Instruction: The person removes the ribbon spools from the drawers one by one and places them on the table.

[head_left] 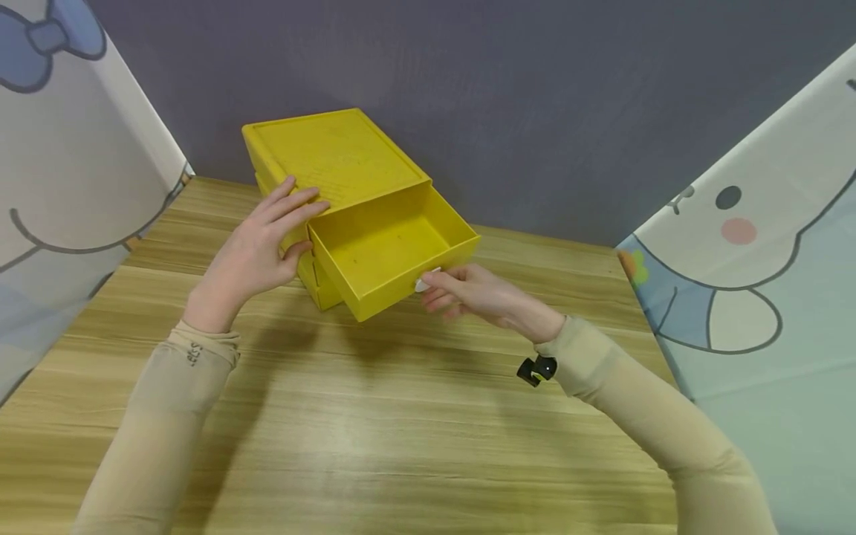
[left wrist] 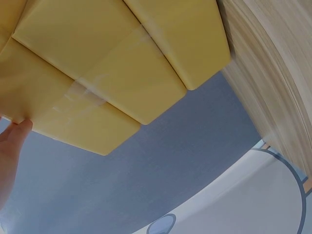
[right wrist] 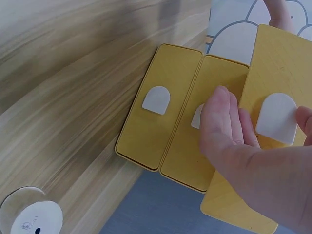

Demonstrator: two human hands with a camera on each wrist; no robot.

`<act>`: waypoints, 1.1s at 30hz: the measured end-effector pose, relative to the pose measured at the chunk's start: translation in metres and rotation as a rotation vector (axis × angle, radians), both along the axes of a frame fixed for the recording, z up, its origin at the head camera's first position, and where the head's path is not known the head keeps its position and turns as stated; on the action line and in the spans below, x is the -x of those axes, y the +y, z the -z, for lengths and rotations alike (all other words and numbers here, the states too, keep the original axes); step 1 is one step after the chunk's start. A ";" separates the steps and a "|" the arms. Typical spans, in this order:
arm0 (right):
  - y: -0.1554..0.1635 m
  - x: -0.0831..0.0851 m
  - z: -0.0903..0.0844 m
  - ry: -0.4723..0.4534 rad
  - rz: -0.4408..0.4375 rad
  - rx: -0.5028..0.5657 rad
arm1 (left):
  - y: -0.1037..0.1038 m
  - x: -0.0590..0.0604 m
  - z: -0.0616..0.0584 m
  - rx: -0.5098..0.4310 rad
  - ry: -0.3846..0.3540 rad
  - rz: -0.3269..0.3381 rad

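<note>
Left sheet (head_left: 100, 148): pale cartoon print with a blue bow.
Left cuff (head_left: 167, 394): beige, with dark lettering (head_left: 194, 354) too small to read surely.
Left hand (head_left: 257, 249): fingers apart, resting on the upper left edge of the drawer unit.
Yellow drawer unit (head_left: 341, 152): stands on the wood-grain desk (head_left: 348, 446), before a dark grey backdrop (head_left: 568, 111); three drawers stacked, clear tape (left wrist: 85, 92) across its side seams.
Top drawer (head_left: 388, 296): pulled out, its floor showing; the lower two sit closed.
Right hand (head_left: 481, 291): thumb and fingers clamped on the top drawer's white handle (right wrist: 277, 119).
White disc (right wrist: 37, 218): in the right wrist view, low left, with tiny illegible marks.
Right sheet (head_left: 742, 267): cartoon print with a pink cheek.
</note>
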State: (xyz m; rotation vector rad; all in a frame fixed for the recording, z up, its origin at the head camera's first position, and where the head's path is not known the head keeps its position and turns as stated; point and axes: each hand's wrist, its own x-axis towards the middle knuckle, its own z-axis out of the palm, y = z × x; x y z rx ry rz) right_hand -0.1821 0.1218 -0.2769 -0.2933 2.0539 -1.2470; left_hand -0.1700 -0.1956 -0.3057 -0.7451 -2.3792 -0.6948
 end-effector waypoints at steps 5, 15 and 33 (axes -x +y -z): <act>-0.005 0.005 0.000 0.000 0.008 0.005 | 0.000 0.001 0.001 0.005 0.010 0.000; -0.019 0.016 0.001 0.000 0.052 0.020 | -0.001 0.002 0.003 0.002 0.024 0.006; -0.032 0.034 0.005 -0.019 0.070 0.050 | 0.004 0.003 0.004 -0.011 0.043 0.028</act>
